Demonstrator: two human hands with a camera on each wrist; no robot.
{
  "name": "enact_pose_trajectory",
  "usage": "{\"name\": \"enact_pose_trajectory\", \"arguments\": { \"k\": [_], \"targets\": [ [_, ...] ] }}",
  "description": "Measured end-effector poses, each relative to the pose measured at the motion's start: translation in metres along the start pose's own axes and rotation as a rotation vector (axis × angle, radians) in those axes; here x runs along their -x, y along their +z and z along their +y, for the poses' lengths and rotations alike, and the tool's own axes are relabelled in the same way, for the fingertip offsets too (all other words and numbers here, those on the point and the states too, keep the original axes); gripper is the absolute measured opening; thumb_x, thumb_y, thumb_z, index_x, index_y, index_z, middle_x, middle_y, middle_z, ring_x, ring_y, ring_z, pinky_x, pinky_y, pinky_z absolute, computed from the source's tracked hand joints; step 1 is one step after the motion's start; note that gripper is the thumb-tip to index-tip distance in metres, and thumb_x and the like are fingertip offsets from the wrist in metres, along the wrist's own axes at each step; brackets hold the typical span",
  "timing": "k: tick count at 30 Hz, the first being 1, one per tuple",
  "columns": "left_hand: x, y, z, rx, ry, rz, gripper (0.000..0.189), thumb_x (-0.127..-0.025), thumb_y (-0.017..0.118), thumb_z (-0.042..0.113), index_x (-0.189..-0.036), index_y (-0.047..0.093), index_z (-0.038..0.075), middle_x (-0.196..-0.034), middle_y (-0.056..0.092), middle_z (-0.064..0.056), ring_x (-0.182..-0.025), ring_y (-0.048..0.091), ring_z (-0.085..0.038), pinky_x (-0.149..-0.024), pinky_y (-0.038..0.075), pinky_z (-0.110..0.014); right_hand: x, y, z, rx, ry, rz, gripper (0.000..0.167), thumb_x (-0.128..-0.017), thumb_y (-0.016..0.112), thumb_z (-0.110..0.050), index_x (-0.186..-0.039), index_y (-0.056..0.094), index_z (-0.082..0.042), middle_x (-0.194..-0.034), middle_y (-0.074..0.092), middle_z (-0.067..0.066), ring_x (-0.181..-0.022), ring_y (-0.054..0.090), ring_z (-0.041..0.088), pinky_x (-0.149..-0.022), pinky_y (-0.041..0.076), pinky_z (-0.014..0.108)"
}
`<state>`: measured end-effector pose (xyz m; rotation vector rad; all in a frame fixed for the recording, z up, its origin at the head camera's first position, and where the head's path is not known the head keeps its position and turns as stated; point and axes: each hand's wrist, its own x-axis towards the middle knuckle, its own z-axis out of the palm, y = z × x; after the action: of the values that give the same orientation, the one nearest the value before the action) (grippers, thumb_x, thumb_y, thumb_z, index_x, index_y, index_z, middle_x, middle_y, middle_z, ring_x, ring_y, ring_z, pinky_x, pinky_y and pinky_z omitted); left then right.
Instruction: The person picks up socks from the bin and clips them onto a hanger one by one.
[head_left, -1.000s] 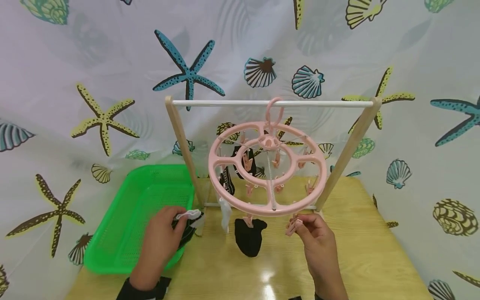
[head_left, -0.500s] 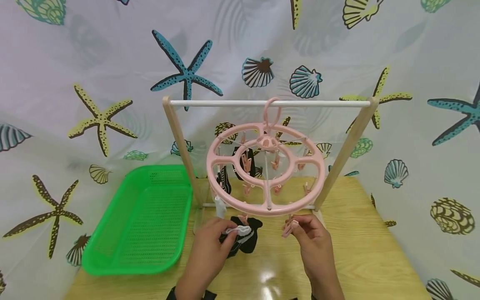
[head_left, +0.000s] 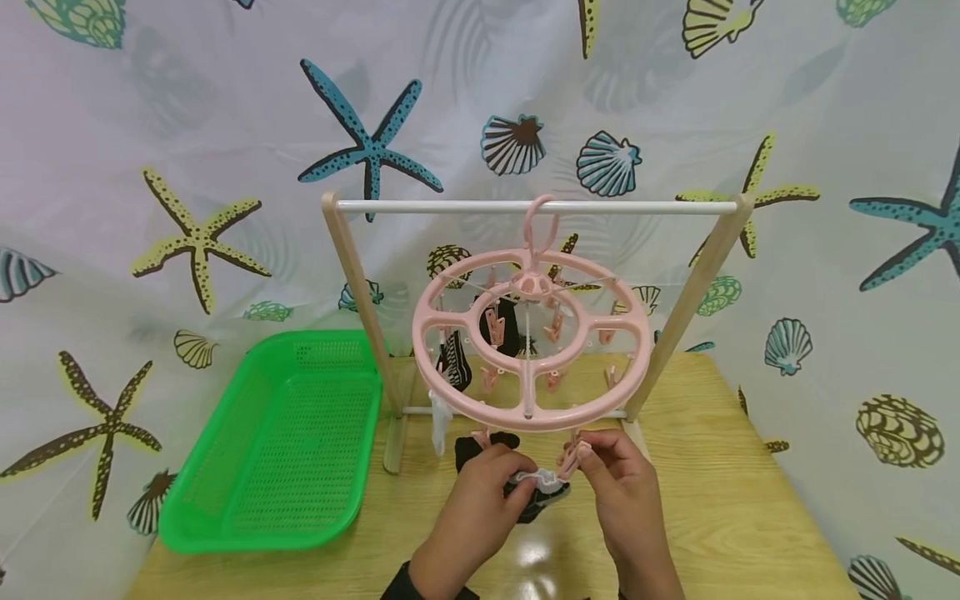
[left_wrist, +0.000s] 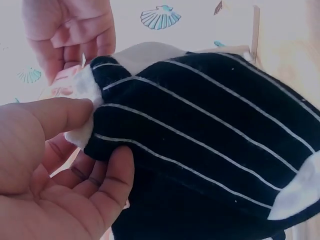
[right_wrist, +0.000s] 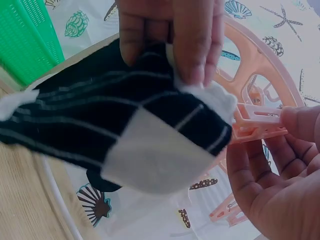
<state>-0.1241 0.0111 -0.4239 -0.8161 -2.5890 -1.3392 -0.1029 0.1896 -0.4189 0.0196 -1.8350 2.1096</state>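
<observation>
A black sock with white stripes and a white cuff (left_wrist: 200,130) is pinched at its cuff end by my left hand (head_left: 480,508), below the front of a pink round clip hanger (head_left: 527,417). Beside it, my right hand (head_left: 626,487) pinches a pink clothespin (right_wrist: 257,117) that hangs from the hanger's front rim. In the right wrist view the white cuff is right at the clothespin's tip; I cannot tell whether it lies between the prongs. A black sock (head_left: 468,450) behind my left hand and a white sock (head_left: 440,421) hang from the rim.
The hanger hooks over the white bar (head_left: 450,206) of a wooden-legged rack (head_left: 352,275). Further back hang a striped sock (head_left: 455,362) and a black one (head_left: 506,325), among several clothespins. A green basket (head_left: 300,442) stands left on the wooden table (head_left: 750,517).
My left hand has carried the striped sock from beside the green basket rightward to the clothespin. My right hand has stayed on the clothespin, nearly in place.
</observation>
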Motion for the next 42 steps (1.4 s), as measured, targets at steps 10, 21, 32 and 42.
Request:
{"name": "enact_pose_trajectory", "arguments": {
  "k": [10, 21, 32, 42],
  "targets": [
    [-0.009, 0.01, -0.002, -0.001, 0.011, -0.023, 0.007, -0.092, 0.072, 0.012, -0.098, 0.075, 0.013, -0.096, 0.065, 0.001, -0.084, 0.062, -0.011, -0.071, 0.051, -0.026, -0.001, 0.001, -0.003, 0.009, -0.007, -0.006, 0.018, -0.098, 0.059, 0.0, -0.104, 0.055, 0.016, -0.096, 0.065, 0.014, -0.09, 0.066, 0.018, -0.08, 0.056, 0.027],
    [-0.012, 0.01, 0.0, 0.129, 0.011, -0.046, 0.008, -0.093, 0.07, 0.012, -0.099, 0.075, 0.013, -0.098, 0.067, 0.003, -0.089, 0.061, -0.006, -0.074, 0.051, -0.023, -0.002, 0.002, 0.0, 0.047, 0.023, -0.009, 0.016, -0.099, 0.058, -0.001, -0.105, 0.057, 0.013, -0.099, 0.066, 0.01, -0.093, 0.066, 0.018, -0.079, 0.056, 0.027],
    [-0.012, 0.009, 0.001, 0.134, 0.011, 0.008, 0.008, -0.092, 0.072, 0.011, -0.099, 0.075, 0.014, -0.097, 0.066, 0.003, -0.088, 0.061, -0.007, -0.073, 0.051, -0.024, -0.002, -0.005, 0.004, 0.062, -0.142, -0.201, 0.021, -0.1, 0.049, 0.006, -0.12, 0.055, 0.012, -0.102, 0.061, 0.015, -0.089, 0.063, 0.018, -0.074, 0.055, 0.027],
    [-0.007, 0.008, -0.003, 0.153, -0.003, 0.037, 0.011, -0.093, 0.072, 0.014, -0.104, 0.072, 0.013, -0.103, 0.063, 0.001, -0.082, 0.057, -0.01, -0.07, 0.049, -0.025, -0.006, -0.006, 0.005, 0.116, -0.1, -0.177, 0.03, -0.101, 0.052, 0.002, -0.129, 0.054, 0.011, -0.109, 0.062, 0.012, -0.095, 0.062, 0.016, -0.078, 0.054, 0.025]
  ]
}}
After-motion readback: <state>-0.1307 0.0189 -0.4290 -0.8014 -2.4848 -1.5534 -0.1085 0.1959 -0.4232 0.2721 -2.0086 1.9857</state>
